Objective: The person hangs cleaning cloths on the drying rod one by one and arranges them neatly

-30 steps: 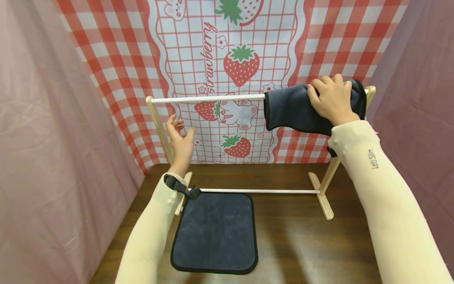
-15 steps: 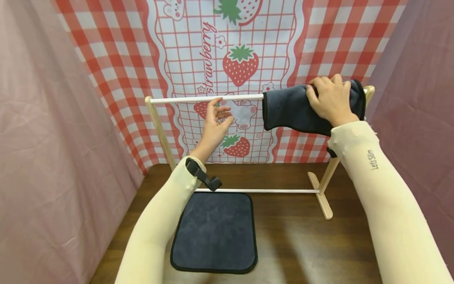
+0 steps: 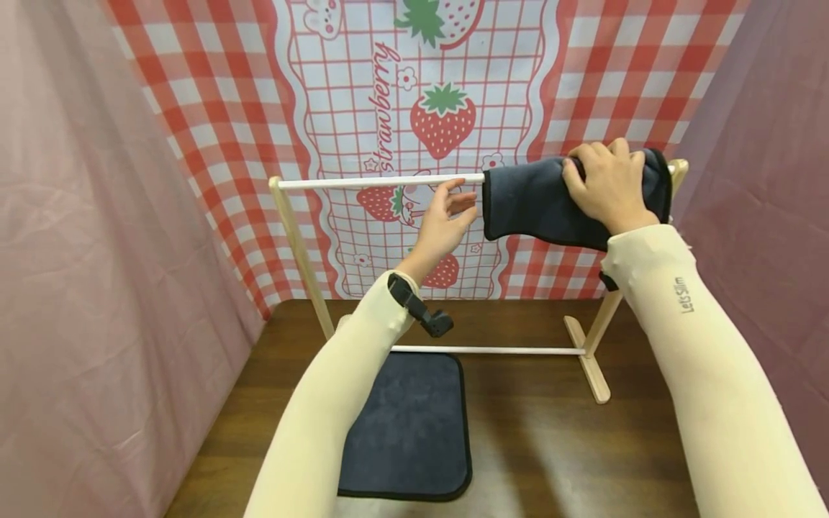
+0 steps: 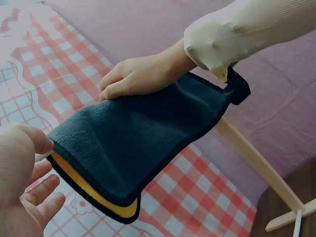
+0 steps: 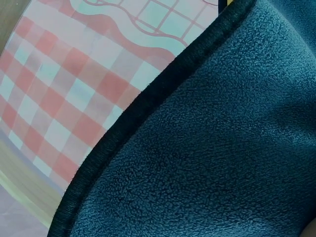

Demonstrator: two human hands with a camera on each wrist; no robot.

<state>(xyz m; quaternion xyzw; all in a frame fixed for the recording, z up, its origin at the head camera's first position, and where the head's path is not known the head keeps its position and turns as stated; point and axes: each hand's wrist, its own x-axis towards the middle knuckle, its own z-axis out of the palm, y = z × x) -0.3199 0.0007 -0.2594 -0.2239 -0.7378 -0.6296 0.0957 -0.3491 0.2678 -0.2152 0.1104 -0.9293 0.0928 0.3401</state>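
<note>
A dark blue-grey cleaning cloth [image 3: 531, 199] with black edging hangs folded over the right part of a rack's white top rod [image 3: 382, 181]. Its yellow underside [image 4: 94, 190] shows between the layers in the left wrist view. My right hand [image 3: 609, 183] grips the cloth from above, fingers bent over the rod. Beside the cloth's left edge, my left hand [image 3: 447, 223] is at the rod with its fingers loosely spread; in the left wrist view a fingertip meets the corner where rod and cloth join. The right wrist view is mostly filled by cloth.
A second dark cloth [image 3: 414, 424] lies flat on the brown wooden table [image 3: 518, 446], partly hidden by my left sleeve. The rack has wooden side posts [image 3: 301, 259] and a white lower rod [image 3: 505, 350]. Behind hangs a strawberry-print checked sheet [image 3: 447, 122]; pink curtains flank both sides.
My left hand has moved right along the rod, from near the left post to the hanging cloth's left edge. The right hand and the hanging cloth have stayed in place.
</note>
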